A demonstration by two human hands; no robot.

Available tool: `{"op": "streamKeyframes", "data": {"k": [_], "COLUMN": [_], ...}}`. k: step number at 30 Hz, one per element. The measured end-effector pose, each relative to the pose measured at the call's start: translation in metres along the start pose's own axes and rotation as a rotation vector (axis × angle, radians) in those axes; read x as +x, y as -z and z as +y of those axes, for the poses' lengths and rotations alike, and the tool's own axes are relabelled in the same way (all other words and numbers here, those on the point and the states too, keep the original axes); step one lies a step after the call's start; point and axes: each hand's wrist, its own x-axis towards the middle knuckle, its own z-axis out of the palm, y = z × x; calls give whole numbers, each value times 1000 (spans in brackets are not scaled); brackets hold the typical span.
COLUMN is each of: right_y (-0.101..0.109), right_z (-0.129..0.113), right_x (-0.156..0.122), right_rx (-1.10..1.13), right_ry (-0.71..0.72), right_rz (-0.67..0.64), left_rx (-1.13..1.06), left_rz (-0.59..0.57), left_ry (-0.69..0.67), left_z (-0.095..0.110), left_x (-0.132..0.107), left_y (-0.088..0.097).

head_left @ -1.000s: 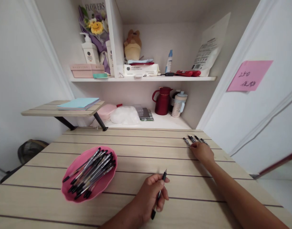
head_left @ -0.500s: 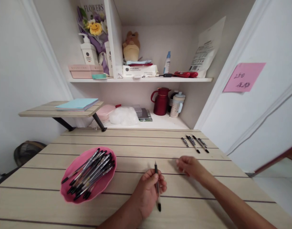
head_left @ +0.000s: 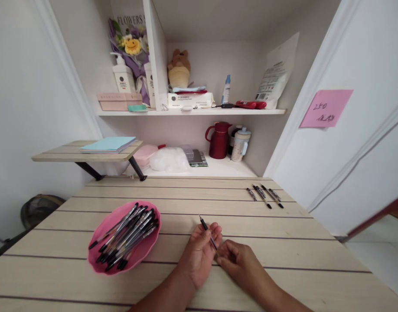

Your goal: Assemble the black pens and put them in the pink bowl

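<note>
My left hand (head_left: 200, 249) holds a pen (head_left: 203, 224) between thumb and fingers, its bare tip pointing up and to the left. At the pen's lower end, the closed fingers of my right hand (head_left: 239, 262) pinch it; that end is hidden behind them. Left of my hands sits a pink bowl (head_left: 93, 255) with a wavy rim, holding many pens (head_left: 129, 236) with black caps. Toward the back right of the table lie several pens and pen parts (head_left: 265, 195) in a loose group.
The striped wooden table (head_left: 186, 197) reaches back to a white shelf unit (head_left: 251, 112). A small raised stand (head_left: 59, 151) carries blue paper (head_left: 109, 144) at the left. A red jug (head_left: 219, 141) and a speckled cup (head_left: 240, 145) stand on the lower shelf.
My right hand has come down and left to the pen's lower end. My left hand has shifted slightly left, and the pen now leans more to the left.
</note>
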Motion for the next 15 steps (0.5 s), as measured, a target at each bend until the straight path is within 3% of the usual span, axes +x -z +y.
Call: {"op": "streamKeyframes", "data": {"k": [2,5,10,15], "right_y": [9,42,104,114], "right_z": [3,18,57,74], "right_x": [7,30,71,80], "right_rx": [-36,-245,-759,-838], "right_ry": [-9,-49,-331,-398], "right_rz": [69,208,380,415], "left_rx": [15,50,110,126], "left_rz": [4,23,28,-6], "left_ry": [10,48,86,86], "left_z": [1,2,2,2], "left_x": [0,-1,-2,-2], "left_y": [0,1,2,0]}}
